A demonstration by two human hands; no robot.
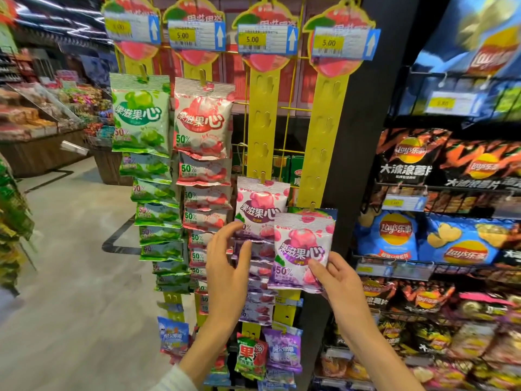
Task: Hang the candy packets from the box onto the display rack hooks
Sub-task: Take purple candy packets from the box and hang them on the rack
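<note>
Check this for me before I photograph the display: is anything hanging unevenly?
Yes. The two right yellow plastic hanging strips are mostly bare up top, while the green packets and red-white packets fill theirs from the top hook.

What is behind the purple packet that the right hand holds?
Behind the purple packet, the yellow strip and another packet's blue edge show. The right hand pinches its corner; the covered hooks are hidden.

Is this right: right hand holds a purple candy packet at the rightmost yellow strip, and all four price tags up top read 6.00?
Not quite. In the head view the price tags read 5.00, not 6.00. The rest holds: the right hand pinches the purple candy packet at the rightmost yellow strip.
</note>
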